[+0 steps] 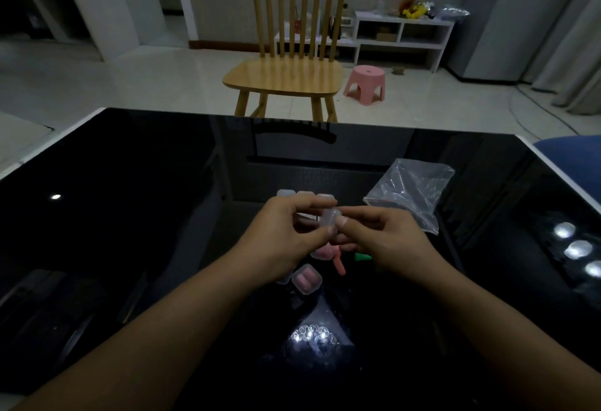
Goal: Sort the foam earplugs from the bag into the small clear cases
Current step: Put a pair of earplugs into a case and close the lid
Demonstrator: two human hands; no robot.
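Glossy black tabletop [136,215] under you: your left hand [279,235] and right hand [387,241] both pinch one small clear plastic case [329,219]; crumpled clear plastic bag [411,193] lies just right, loose pink foam earplug [339,264] below.

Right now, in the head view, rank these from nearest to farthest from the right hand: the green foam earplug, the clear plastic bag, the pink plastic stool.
1. Green foam earplug: on the black table, just under the right hand.
2. Clear plastic bag: on the table, beyond the hand and to its right.
3. Pink plastic stool: on the floor past the table, beside the wooden chair.
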